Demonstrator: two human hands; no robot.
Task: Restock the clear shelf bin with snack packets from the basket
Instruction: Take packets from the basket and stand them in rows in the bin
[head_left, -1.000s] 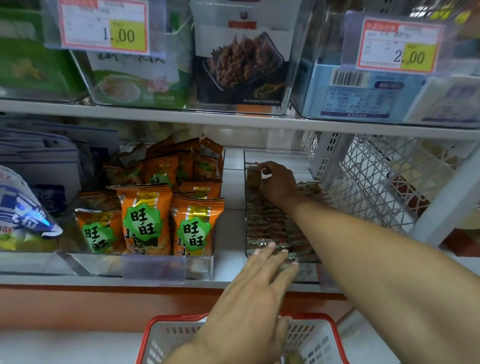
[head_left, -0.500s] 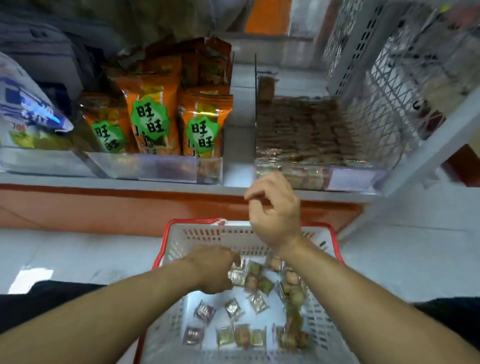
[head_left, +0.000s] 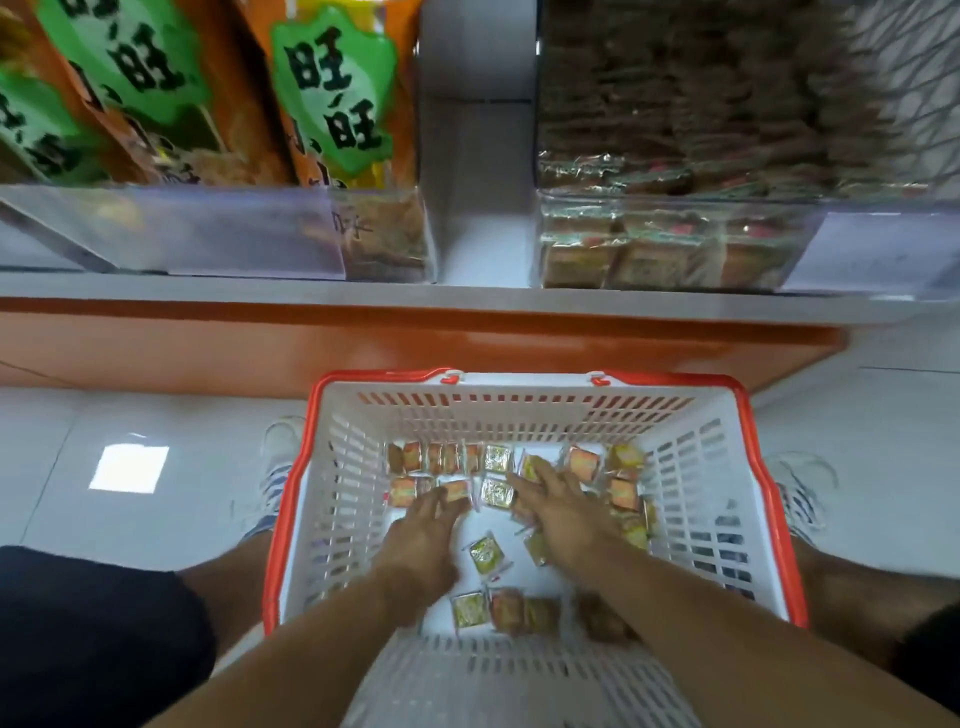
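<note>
A: Report task status.
B: The clear shelf bin (head_left: 675, 244) on the shelf (head_left: 467, 291) already holds several rows of packets, so restocking appears well advanced. Many snack packets (head_left: 493, 457) remain loose on the floor of the basket (head_left: 769, 519), which stands on the floor below the shelf, so further transfers are judged necessary.
A: Report hand state.
B: Both hands are down inside the basket. The left hand (head_left: 423, 535) reaches with fingers extended, fingertips touching an orange packet (head_left: 456, 489). The right hand (head_left: 558, 506) lies spread over the packets, fingers fairly straight. Whether either hand grips a packet cannot be determined; motion blur obscures the fingertips.
</note>
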